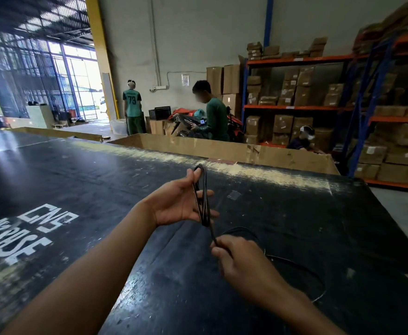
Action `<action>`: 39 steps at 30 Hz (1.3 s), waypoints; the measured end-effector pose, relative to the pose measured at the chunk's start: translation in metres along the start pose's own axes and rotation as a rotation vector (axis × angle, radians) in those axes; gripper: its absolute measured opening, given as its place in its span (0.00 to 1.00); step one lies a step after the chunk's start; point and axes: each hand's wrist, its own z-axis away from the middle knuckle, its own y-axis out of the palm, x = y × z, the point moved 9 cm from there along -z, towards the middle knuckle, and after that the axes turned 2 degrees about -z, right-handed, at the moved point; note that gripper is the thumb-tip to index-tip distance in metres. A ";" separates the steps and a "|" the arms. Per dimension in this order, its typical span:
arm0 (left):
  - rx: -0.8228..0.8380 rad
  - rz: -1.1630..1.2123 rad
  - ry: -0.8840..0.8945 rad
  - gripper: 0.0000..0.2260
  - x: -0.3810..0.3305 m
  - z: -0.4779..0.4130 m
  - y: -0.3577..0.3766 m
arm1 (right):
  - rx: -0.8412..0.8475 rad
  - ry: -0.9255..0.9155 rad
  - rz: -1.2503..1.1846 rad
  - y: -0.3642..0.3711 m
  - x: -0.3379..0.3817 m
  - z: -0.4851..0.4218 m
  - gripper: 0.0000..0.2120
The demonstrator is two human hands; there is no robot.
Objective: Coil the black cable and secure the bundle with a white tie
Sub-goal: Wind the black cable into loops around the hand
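Note:
A thin black cable is looped lengthwise around my left hand, from the thumb tip down past the little finger. That hand is held up over the black table, palm turned inward, fingers spread inside the loops. Just below it, my right hand pinches the strand that runs down from the coil. The loose rest of the cable trails in a wide curve on the table to the right of my right hand. I see no white tie.
White painted letters mark the table's left part. A long cardboard box stands along the far edge. Beyond it are three people and shelves of cartons at the right.

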 end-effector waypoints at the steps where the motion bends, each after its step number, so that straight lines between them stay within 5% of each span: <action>1: 0.006 0.011 0.007 0.16 -0.002 0.000 0.002 | 0.012 0.001 -0.024 0.006 -0.003 0.003 0.12; 10: 0.228 0.051 0.027 0.21 -0.008 0.015 0.043 | 0.263 0.073 -0.187 0.059 -0.039 0.000 0.12; 19: 0.624 -0.052 -0.159 0.23 0.038 0.060 0.093 | 0.246 0.002 0.120 -0.020 -0.041 -0.051 0.11; 28: 0.504 -0.174 -0.303 0.26 0.070 0.056 0.084 | 0.005 -0.133 0.646 -0.096 -0.001 -0.085 0.04; 39: 0.273 -0.310 -0.302 0.18 0.068 0.013 0.051 | -0.116 -0.083 0.881 -0.138 0.018 -0.094 0.05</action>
